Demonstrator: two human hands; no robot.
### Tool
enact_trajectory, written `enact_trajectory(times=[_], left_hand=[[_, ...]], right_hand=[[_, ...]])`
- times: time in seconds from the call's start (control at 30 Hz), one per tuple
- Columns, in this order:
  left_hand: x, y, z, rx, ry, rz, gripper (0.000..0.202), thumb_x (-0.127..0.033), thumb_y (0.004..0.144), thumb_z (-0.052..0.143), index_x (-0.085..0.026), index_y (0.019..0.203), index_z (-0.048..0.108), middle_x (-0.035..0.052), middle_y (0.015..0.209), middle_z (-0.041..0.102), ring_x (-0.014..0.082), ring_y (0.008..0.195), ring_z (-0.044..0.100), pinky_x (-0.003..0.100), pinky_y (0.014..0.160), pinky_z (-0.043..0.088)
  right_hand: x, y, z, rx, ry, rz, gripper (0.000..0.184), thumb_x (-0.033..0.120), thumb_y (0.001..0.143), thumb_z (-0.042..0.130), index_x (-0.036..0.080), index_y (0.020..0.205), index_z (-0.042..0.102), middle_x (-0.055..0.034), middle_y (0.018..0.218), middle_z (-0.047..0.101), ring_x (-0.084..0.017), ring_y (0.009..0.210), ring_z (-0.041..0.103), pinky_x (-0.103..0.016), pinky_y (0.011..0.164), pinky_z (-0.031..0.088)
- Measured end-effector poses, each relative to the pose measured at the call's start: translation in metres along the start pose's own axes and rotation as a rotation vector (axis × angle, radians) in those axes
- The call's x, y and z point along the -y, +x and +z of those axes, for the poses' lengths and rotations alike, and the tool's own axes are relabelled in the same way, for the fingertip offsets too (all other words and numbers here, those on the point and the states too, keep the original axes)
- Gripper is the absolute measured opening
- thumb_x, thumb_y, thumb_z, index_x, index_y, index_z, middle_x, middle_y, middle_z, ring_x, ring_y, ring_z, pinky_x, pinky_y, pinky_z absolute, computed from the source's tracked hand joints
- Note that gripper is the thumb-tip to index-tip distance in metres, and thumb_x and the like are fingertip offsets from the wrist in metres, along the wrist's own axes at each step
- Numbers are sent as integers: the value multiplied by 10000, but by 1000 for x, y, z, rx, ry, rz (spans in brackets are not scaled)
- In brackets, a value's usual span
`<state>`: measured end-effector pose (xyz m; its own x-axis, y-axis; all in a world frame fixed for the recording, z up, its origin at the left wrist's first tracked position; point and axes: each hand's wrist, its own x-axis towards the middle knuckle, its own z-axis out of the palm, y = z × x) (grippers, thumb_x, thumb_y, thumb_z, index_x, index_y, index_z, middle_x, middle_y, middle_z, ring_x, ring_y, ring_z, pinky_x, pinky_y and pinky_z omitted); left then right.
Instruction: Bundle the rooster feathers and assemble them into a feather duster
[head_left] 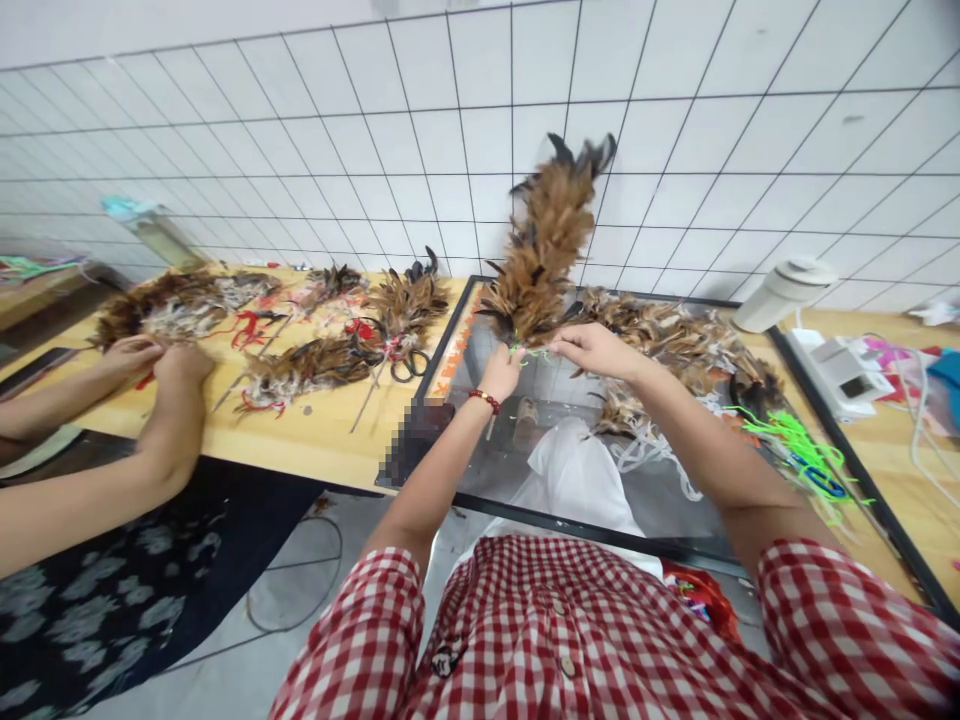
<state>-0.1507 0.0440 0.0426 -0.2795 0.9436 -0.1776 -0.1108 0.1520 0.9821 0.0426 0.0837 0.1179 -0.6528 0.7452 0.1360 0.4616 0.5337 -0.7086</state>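
Observation:
A feather duster of brown feathers with black tips stands nearly upright in front of me, leaning slightly right. My left hand, with a red bead bracelet at the wrist, is closed round its lower end. A thin bright green cord runs from the duster's base across to my right hand. Thumb and fingers of that hand pinch the cord's end. Below my left hand part of a thin stick shows. Behind my right hand lies a pile of loose brown feathers on the dark glass panel.
Right of me lie green cords with blue-handled scissors. A white lidded cup stands behind, near a white power strip. At left, a co-worker's hands work beside feather dusters and black scissors. A tiled wall backs the table.

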Motion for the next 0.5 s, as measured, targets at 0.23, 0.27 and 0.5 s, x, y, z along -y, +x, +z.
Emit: enact_trajectory(times=[0.23,0.27,0.5], left_hand=[[-2,-20,1,174,576,278,377,-143,855,742,-244,665,432,-13,598,482,184,656,562,252,642,403],[-4,-24,2,173,628,306,371,-120,829,756,-243,672,443,-17,591,461,201,679,584,262,665,418],[-22,-51,-4,54,1083,454,282,-148,976,502,-82,1195,668,162,878,655,320,951,733,333,801,485]], right_hand=[[75,49,-12,200,-988,-206,275,268,1001,552,177,1078,800,-176,993,805,-320,962,749,-353,744,435],[78,56,-9,250,-1021,-259,295,270,1013,536,182,1105,802,-178,1011,807,-327,988,752,-355,749,432],[51,85,6,335,-1035,-207,301,309,1021,576,181,1158,812,-186,1082,807,-329,1068,754,-333,729,416]])
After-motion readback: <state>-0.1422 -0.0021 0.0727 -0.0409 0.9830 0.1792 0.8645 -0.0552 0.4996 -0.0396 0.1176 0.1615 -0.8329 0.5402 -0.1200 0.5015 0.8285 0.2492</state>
